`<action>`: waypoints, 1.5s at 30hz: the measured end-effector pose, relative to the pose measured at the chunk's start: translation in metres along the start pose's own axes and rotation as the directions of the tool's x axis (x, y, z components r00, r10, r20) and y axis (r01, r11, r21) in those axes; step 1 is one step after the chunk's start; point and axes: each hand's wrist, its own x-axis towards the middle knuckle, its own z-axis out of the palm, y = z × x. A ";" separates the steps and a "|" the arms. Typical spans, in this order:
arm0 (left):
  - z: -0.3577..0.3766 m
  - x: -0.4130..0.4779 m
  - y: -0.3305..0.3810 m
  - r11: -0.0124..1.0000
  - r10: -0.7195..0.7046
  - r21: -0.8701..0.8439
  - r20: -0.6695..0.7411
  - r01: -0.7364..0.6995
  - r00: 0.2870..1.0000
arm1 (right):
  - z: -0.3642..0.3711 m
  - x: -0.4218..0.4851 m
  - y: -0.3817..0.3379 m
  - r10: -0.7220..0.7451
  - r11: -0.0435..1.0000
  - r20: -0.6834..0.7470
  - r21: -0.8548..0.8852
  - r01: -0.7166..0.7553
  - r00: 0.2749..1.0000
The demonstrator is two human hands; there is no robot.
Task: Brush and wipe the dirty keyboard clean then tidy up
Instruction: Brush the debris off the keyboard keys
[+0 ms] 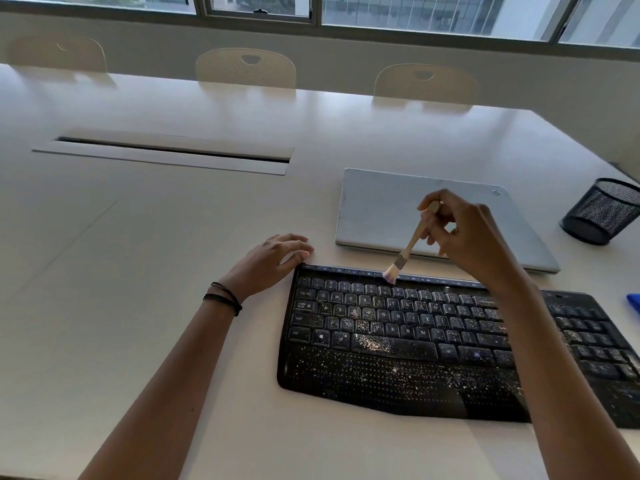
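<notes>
Right hand (464, 233), right of centre frame, pinches wooden handle of small brush (410, 244); bristles angled down-left, touching top row of black keyboard (398, 341). Keyboard fills lower right of frame, keys and palm rest speckled with pale crumbs. Left hand (273, 258) at centre, fingers relaxed and flat on white table (138, 271), holding nothing, fingertips at keyboard's upper-left corner. Closed grey laptop (381, 209) just behind keyboard. Black mesh cup (604, 211) at right edge. Blue object (634, 303) at right edge, mostly cut off.

I note the right forearm (547, 358) covers part of the keyboard (381, 358), whose far-right end runs off frame. A blue item (633, 303) is cropped at the right edge and unidentifiable. Top-row legends unreadable.
</notes>
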 end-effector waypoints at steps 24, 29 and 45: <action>0.000 0.000 0.002 1.000 0.005 -0.002 -0.012 -0.005 1.000 | 0.003 -0.003 0.005 0.073 0.994 -0.124 0.094 -0.061 0.990; 0.000 0.000 0.001 1.000 0.011 -0.007 -0.014 -0.011 1.000 | 0.006 -0.005 0.001 0.072 0.993 -0.085 0.101 -0.063 0.994; 0.000 -0.002 0.002 0.999 -0.019 -0.035 0.000 0.019 1.000 | 0.002 -0.007 0.002 0.063 0.997 -0.070 0.047 -0.060 0.996</action>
